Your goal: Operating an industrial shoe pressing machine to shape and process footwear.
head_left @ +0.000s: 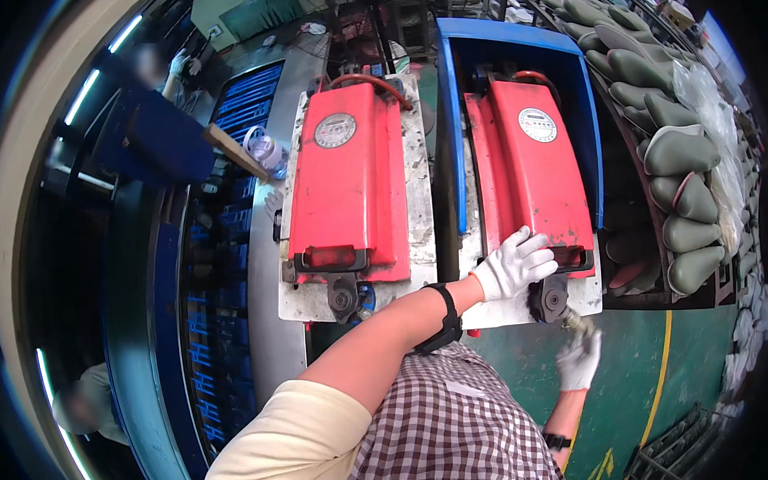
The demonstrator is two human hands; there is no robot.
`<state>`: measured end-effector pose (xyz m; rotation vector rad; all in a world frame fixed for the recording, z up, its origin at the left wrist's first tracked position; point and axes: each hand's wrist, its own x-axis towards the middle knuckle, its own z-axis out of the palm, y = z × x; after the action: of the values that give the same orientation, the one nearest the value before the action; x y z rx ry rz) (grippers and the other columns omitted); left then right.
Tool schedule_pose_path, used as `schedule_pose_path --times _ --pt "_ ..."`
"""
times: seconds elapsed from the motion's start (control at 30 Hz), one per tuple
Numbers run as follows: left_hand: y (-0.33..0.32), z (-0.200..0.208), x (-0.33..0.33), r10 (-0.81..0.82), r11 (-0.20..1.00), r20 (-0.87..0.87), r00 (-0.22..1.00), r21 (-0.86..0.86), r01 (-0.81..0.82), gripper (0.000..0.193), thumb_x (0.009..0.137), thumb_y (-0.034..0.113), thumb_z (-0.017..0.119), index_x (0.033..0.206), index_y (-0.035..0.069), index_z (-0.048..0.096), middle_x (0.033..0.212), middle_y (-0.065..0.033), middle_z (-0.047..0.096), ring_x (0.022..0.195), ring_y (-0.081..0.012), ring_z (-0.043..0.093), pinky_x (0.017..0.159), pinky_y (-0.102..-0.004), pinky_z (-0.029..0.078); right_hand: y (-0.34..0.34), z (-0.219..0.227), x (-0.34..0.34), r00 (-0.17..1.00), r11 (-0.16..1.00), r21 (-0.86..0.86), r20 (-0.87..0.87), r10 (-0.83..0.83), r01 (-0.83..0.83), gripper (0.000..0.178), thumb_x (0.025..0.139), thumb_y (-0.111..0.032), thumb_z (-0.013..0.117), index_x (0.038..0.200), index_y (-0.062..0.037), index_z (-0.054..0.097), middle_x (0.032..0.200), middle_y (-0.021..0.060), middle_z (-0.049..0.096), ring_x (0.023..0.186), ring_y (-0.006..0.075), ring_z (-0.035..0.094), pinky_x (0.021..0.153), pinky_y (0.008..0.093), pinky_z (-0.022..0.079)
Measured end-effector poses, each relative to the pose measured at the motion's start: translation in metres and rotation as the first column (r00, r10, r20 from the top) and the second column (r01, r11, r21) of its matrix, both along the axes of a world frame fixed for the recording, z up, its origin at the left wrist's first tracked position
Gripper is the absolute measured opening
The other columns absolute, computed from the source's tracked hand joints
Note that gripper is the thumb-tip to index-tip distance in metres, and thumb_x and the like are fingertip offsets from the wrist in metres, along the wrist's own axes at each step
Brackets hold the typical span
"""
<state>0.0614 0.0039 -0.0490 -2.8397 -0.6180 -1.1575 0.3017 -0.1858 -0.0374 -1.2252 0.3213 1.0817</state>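
Observation:
My left hand (514, 266), in a white glove, rests with fingers stretched on the lower end of the right red machine cover (538, 175), by its black handle (577, 259). Below that handle is a dark round knob (553, 297) with a short brass-coloured metal fitting (578, 322) sticking out toward me. At this fitting my right hand (579, 362), also gloved in white, has its fingers curled around the outer end; they are somewhat blurred. A second red machine cover (335, 178) of the same kind stands to the left, with its own handle and knob.
A blue metal hood (512, 34) surrounds the right machine's back and sides. Grey-green shoe-shaped pieces (681, 149) fill a rack at right. On the left runs a conveyor with blue slats (204, 365); a purple-white cup (264, 148) stands near it. Two people are beyond the conveyor.

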Motion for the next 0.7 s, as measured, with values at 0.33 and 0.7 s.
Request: schedule_pose_path --times 0.33,0.7 --pt "-0.015 0.047 -0.034 -0.137 0.9 0.063 0.988 -0.408 0.151 0.057 0.075 0.013 0.07 0.132 0.011 0.059 0.139 -0.0148 0.055 0.133 -0.0414 0.05 0.111 -0.0539 0.042 -0.04 -0.089 0.018 0.909 0.909 0.045 0.056 0.413 -0.415 0.021 0.102 -0.035 0.063 0.086 -0.021 0.061 0.077 -0.0042 0.062 0.067 0.0148 0.062 0.06 0.0326 0.049" --pt "-0.075 0.081 -0.286 0.69 0.66 -0.039 0.722 -0.375 -0.651 0.024 0.083 0.009 0.074 0.107 0.008 0.071 0.098 -0.0121 0.067 0.097 -0.0349 0.063 0.089 -0.0457 0.049 0.084 -0.012 -0.196 -0.221 -0.232 -0.016 0.38 0.898 -0.973 0.034 0.105 -0.027 0.064 0.13 -0.0032 0.062 0.11 0.002 0.066 0.096 0.0097 0.062 0.084 0.0271 0.054"
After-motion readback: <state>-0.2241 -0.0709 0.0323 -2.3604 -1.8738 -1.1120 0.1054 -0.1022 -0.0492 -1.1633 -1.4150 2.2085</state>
